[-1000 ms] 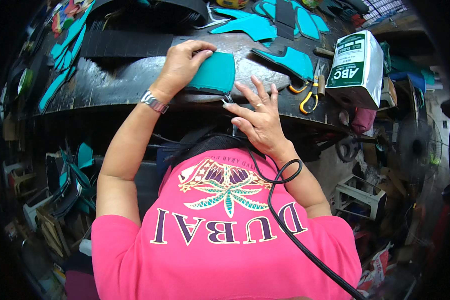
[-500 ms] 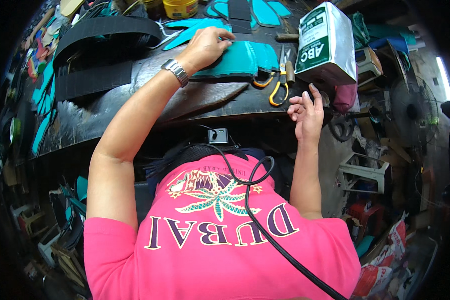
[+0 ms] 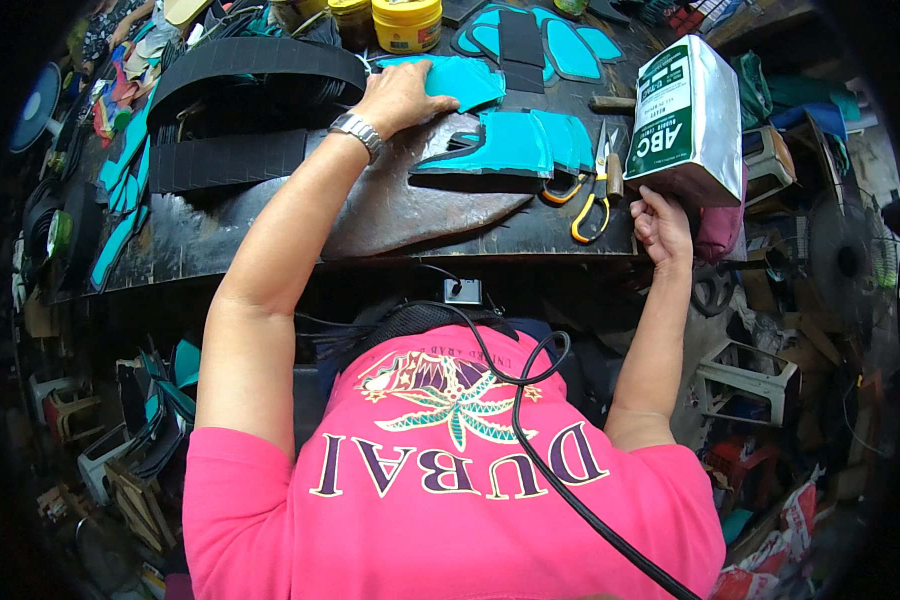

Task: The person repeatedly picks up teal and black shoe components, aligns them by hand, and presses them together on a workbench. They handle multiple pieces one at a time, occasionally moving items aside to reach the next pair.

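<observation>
My left hand (image 3: 400, 98), with a metal watch at the wrist, reaches to the far side of the bench. Its fingers and thumb close on a teal sheet piece (image 3: 475, 82). Just nearer lies a stack of teal cut pieces (image 3: 515, 142) with dark backing. By the bench's front edge, my right hand (image 3: 662, 228) has its fingers curled, with nothing visible in them. It is close below the lower corner of a white and green tin (image 3: 690, 120). Left of the tin lie orange-handled scissors (image 3: 592, 205) and a wooden-handled tool (image 3: 615, 175).
A curved black strip (image 3: 260, 58) and a flat black strip (image 3: 225, 162) lie on the left of the bench. Yellow tubs (image 3: 407, 28) and teal shaped pieces (image 3: 575, 50) stand or lie at the back. A black cable (image 3: 530, 440) runs over my shirt.
My left hand has gone from above the teal stack to the sheet piece farther left. My right fingers have curled in and come nearer the tin. The view has shifted slightly.
</observation>
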Action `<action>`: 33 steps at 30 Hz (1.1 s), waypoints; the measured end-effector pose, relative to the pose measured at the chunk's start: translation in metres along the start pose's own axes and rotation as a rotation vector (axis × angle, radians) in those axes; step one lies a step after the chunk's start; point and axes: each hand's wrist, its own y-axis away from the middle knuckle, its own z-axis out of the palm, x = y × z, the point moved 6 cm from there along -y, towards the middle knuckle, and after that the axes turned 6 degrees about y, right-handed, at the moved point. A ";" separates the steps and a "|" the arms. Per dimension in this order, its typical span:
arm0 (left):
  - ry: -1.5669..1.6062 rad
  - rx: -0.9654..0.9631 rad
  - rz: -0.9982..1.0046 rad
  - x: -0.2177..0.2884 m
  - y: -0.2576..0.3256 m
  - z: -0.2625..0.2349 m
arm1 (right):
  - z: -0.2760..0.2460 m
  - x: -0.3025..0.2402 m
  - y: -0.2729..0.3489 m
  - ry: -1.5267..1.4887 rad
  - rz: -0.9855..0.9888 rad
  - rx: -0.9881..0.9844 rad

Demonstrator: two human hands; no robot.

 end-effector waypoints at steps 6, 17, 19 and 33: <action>0.040 0.206 0.072 0.001 0.004 -0.004 | 0.000 0.016 0.009 -0.480 -0.137 0.003; 0.404 0.702 0.555 0.022 0.084 -0.083 | 0.079 0.000 0.086 -0.262 -0.131 -0.208; 0.264 0.731 0.565 0.014 0.124 -0.092 | 0.105 -0.006 0.092 -0.156 -0.213 -0.206; 0.113 0.346 0.341 -0.033 0.217 -0.039 | 0.260 -0.009 0.063 0.221 -0.467 -0.426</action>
